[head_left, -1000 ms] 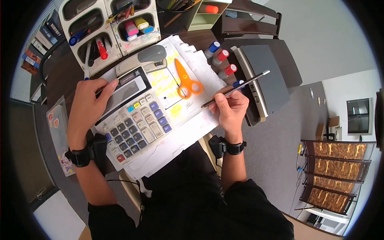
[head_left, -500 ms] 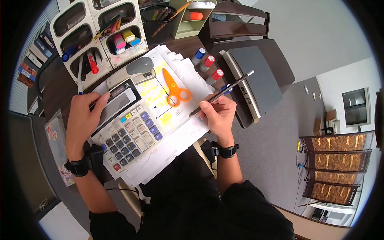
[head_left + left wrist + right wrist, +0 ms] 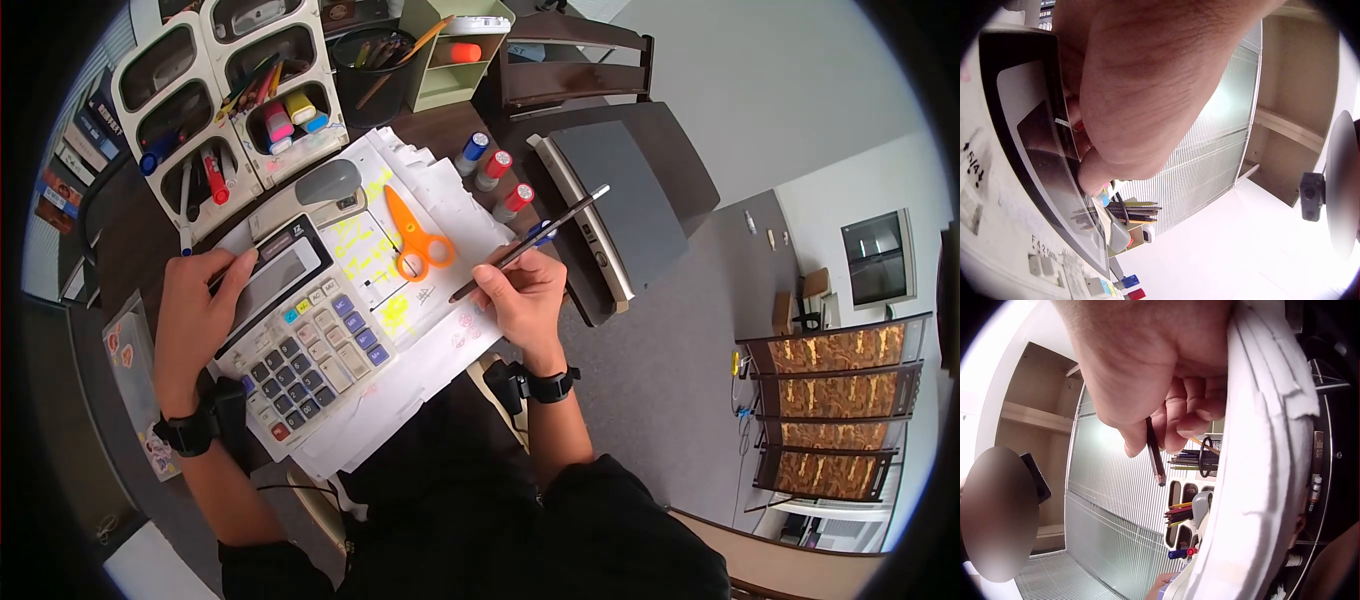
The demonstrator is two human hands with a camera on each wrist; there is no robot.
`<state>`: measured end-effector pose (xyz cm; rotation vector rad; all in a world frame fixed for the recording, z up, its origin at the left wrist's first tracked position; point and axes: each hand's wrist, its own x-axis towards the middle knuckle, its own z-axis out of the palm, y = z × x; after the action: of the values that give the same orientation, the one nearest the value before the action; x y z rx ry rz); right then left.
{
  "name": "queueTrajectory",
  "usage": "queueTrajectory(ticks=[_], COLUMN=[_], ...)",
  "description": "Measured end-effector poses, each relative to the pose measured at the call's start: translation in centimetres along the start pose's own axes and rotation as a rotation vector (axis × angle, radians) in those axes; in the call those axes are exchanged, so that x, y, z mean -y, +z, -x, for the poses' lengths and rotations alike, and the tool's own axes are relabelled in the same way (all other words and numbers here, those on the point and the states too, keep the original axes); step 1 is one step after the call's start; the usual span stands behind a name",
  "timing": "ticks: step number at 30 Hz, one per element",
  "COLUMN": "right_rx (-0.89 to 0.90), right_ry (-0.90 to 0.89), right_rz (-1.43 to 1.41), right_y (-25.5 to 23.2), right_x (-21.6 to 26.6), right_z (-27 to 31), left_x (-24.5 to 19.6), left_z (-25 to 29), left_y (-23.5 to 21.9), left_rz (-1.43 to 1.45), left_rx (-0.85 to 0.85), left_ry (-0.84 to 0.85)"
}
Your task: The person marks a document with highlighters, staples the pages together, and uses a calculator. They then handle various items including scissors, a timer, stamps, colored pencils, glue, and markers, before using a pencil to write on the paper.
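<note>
My left hand (image 3: 190, 320) grips the far left edge of a large desk calculator (image 3: 325, 345), thumb beside its display; the other fingers are mostly hidden beyond that edge. In the left wrist view, the thumb lies close along the dark frame of the display (image 3: 1041, 119). Between thumb and fingers my right hand (image 3: 530, 305) holds a dark pencil (image 3: 560, 222), slanted, its point low over the papers (image 3: 425, 350). The right wrist view shows the sharpened end of the pencil (image 3: 1155, 459) beyond the fingers. Orange scissors (image 3: 400, 212) lie on the highlighted sheet between the hands.
A grey stapler (image 3: 328, 182) stands behind the calculator. Behind it is a white compartment organizer (image 3: 235, 150) with pens and markers, beside a black mesh pen cup (image 3: 375, 80). Several capped bottles (image 3: 493, 170) stand right of the papers, next to a dark grey machine (image 3: 625, 190).
The head view has turned, so the desk and hands sit farther left and lower in it. Both hands keep their holds, and the pencil stays over the same part of the papers.
</note>
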<state>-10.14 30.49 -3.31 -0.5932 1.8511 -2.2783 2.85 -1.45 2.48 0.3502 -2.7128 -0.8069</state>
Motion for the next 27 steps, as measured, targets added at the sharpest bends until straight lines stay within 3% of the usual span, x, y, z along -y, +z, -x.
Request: queueTrajectory(ticks=[2,11,13,16,20,22,27], right_rx=[0.008,0.003,0.002,0.001,-0.004,0.007,0.142], right_ry=[0.01,0.004,0.006,0.004,-0.015,-0.027,-0.023], right_rz=[0.011,0.028,0.024,0.019,0.029,-0.007,0.036], right_y=[-0.1,0.1,0.1,0.1,0.1,-0.1,0.1], right_x=[0.0,0.2,0.2,0.1,0.2,-0.3,0.1], right_z=[0.0,0.0,0.0,0.0,0.1,0.0,-0.2], left_x=[0.1,-1.2,-1.1,-0.8,-0.7,-1.0,-0.6], left_z=[0.0,0.0,0.0,0.2,0.2,0.0,-0.1], left_y=[0.0,-0.8,-0.3,0.0,0.0,-0.4,-0.4], left_rz=[0.001,-0.029,0.038,-0.014,-0.043,0.073,0.055], left_rx=[-0.033,0.097,-0.035,-0.104,-0.11,0.011,0.01], left_ry=[0.07,-0.117,0.037,0.122,0.107,-0.015,0.026])
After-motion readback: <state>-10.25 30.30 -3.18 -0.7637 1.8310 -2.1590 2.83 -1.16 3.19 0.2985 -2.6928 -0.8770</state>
